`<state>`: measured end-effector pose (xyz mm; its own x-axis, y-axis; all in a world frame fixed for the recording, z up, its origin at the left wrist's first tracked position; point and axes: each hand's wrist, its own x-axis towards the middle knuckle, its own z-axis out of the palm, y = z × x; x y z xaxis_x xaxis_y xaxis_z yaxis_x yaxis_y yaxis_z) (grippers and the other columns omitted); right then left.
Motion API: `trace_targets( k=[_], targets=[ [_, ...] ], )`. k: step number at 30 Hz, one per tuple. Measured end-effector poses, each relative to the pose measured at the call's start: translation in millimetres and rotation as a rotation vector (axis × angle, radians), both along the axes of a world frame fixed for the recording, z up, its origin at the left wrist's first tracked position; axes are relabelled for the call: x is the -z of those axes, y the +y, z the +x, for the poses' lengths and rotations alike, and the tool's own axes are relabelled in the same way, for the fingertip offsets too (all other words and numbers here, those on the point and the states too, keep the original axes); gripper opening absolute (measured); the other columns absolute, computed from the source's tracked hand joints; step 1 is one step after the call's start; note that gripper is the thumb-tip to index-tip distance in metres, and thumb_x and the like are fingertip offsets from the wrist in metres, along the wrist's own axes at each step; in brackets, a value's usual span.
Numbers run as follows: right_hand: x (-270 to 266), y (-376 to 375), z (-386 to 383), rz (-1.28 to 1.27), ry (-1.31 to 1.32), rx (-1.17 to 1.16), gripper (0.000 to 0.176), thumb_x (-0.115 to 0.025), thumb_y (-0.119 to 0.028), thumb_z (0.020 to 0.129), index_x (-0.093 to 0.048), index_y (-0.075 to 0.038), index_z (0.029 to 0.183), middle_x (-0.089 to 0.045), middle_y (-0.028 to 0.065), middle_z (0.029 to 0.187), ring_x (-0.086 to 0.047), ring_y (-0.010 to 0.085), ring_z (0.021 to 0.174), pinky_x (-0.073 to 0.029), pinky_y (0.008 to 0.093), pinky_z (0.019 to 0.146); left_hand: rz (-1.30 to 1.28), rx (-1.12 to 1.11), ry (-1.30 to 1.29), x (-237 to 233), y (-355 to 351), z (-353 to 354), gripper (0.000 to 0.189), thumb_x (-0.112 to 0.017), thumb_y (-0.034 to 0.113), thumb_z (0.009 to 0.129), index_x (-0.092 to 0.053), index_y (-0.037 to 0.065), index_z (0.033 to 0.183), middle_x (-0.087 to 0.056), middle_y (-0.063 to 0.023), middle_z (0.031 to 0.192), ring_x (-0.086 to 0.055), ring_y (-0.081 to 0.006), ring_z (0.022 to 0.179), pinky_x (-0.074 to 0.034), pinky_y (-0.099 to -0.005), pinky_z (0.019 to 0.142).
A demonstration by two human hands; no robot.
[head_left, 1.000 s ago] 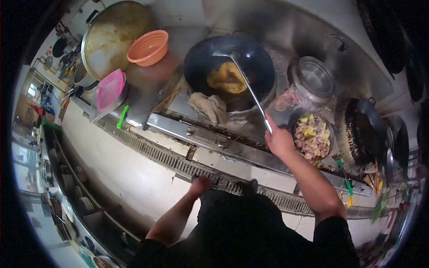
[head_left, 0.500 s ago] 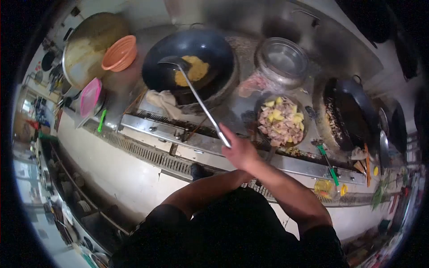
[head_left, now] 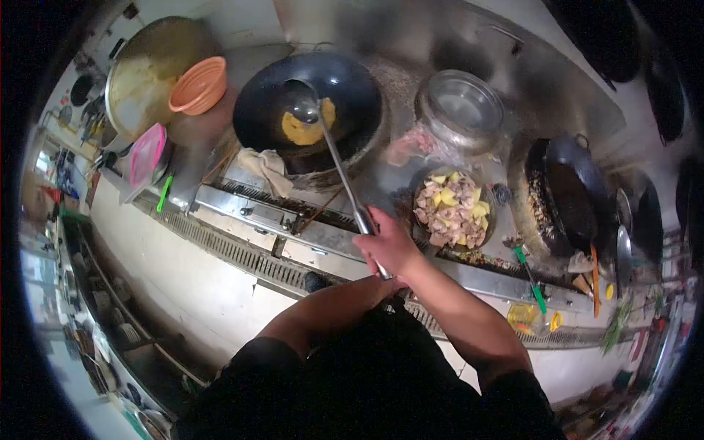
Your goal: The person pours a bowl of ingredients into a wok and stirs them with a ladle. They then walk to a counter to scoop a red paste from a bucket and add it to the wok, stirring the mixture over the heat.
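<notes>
My right hand is closed around the handle of a long metal ladle. The ladle reaches forward into a large dark wok, its bowl over a yellow-brown layer of food at the bottom. Near the lower end of the handle, my left hand is mostly hidden by my right wrist, so its fingers do not show. A round, dark-edged pan heaped with cut meat and yellow chunks is to the right of my right hand.
A cloth lies at the wok's front edge. Behind the meat stands a metal pot with a crumpled plastic bag. A second wok is at right. An orange basket and pink-rimmed container are at left.
The ladle's bowl has moved right within the wok and turned. My right hand and the handle have shifted slightly down toward me. The view has tilted a little.
</notes>
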<state>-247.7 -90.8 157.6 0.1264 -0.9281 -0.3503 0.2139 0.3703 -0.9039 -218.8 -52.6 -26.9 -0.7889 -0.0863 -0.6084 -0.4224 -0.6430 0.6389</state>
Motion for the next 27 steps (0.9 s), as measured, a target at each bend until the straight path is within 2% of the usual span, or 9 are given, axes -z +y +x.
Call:
trace_targets(
  k=[3, 7, 9, 10, 11, 14, 19, 23, 27],
  targets=[
    [-5, -2, 1, 0.169, -0.07, 0.127, 0.065, -0.057, -0.002, 0.076, -0.028, -0.007, 0.134, -0.05, 0.0057, 0.061, -0.045, 0.0129, 0.037, -0.036, 0.0261, 0.032, -0.016, 0.013, 0.028, -3, -9, 9, 0.046, -0.055, 0.01, 0.079, -0.036, 0.001, 0.119, -0.051, -0.0069, 0.063, -0.05, -0.0176, 0.051, -0.044, -0.0324, 0.045],
    [-40, -9, 0, 0.125, -0.149, 0.251, 0.075, -0.056, 0.001, 0.076, -0.018, -0.011, 0.14, -0.05, 0.0099, 0.061, -0.044, 0.0165, 0.034, -0.033, 0.0281, 0.028, -0.039, 0.032, 0.06, -20, -21, 25, 0.048, -0.055, 0.009, 0.078, -0.035, 0.001, 0.12, -0.05, -0.0062, 0.061, -0.049, -0.0171, 0.048, -0.044, -0.0324, 0.043],
    [-58, -17, 0, 0.145, -0.179, 0.279, 0.067, -0.057, 0.0, 0.077, -0.027, -0.013, 0.136, -0.05, 0.0076, 0.058, -0.046, 0.0166, 0.035, -0.035, 0.0284, 0.029, -0.05, 0.031, 0.061, -50, -30, 39, 0.049, -0.055, 0.008, 0.077, -0.034, 0.001, 0.121, -0.049, -0.0058, 0.06, -0.049, -0.0168, 0.047, -0.043, -0.0324, 0.042],
    [-58, -22, 0, 0.14, -0.174, 0.305, 0.06, -0.056, 0.001, 0.078, -0.032, -0.012, 0.132, -0.05, 0.0073, 0.057, -0.045, 0.0169, 0.033, -0.034, 0.0288, 0.027, -0.039, -0.036, 0.063, -91, -36, 50, 0.056, -0.057, 0.003, 0.072, -0.028, 0.0, 0.12, -0.043, -0.0039, 0.056, -0.042, -0.0133, 0.041, -0.039, -0.0322, 0.036],
    [-60, -28, -1, 0.15, -0.164, 0.304, 0.054, -0.056, 0.0, 0.078, -0.037, -0.011, 0.127, -0.049, 0.0069, 0.057, -0.044, 0.0163, 0.033, -0.034, 0.0281, 0.027, -0.042, -0.04, 0.063, -92, -37, 55, 0.056, -0.057, 0.003, 0.072, -0.028, 0.0, 0.12, -0.043, -0.0039, 0.056, -0.042, -0.0133, 0.041, -0.039, -0.0322, 0.036],
    [-61, -44, -2, 0.107, -0.102, 0.168, 0.055, -0.057, -0.001, 0.077, -0.036, -0.01, 0.126, -0.049, 0.0062, 0.057, -0.043, 0.0158, 0.033, -0.034, 0.028, 0.028, -0.082, -0.042, 0.083, -108, -48, 65, 0.019, -0.056, 0.003, 0.068, -0.048, -0.001, 0.084, -0.045, -0.0034, 0.054, -0.046, -0.0136, 0.044, -0.043, -0.0316, 0.038],
    [-78, -56, 13, 0.175, -0.203, 0.362, 0.054, -0.057, -0.003, 0.076, -0.034, -0.009, 0.124, -0.048, 0.0072, 0.06, -0.042, 0.0141, 0.036, -0.032, 0.0275, 0.027, -0.161, 0.06, -0.017, -141, -66, 91, 0.018, -0.058, 0.006, 0.067, -0.048, 0.001, 0.081, -0.046, -0.0033, 0.055, -0.047, -0.0136, 0.044, -0.041, -0.0313, 0.038],
    [-91, -53, -8, 0.139, -0.562, 0.316, 0.057, -0.052, -0.003, 0.079, -0.028, -0.011, 0.13, -0.048, 0.0079, 0.061, -0.042, 0.0142, 0.036, -0.032, 0.0238, 0.027, -0.182, 0.071, 0.013, -149, -76, 120, 0.019, -0.06, 0.009, 0.067, -0.047, 0.002, 0.079, -0.046, -0.0033, 0.054, -0.046, -0.013, 0.043, -0.039, -0.0312, 0.037],
    [-127, -31, -13, 0.012, -0.335, 0.485, 0.039, -0.048, -0.006, 0.083, -0.044, -0.01, 0.121, -0.046, 0.0058, 0.058, -0.038, 0.0105, 0.033, -0.032, 0.0213, 0.026, -0.098, -0.069, 0.04, -173, -87, 159, 0.021, -0.061, 0.01, 0.069, -0.047, 0.003, 0.082, -0.045, -0.0031, 0.052, -0.045, -0.0125, 0.042, -0.038, -0.0307, 0.039]
  ],
)
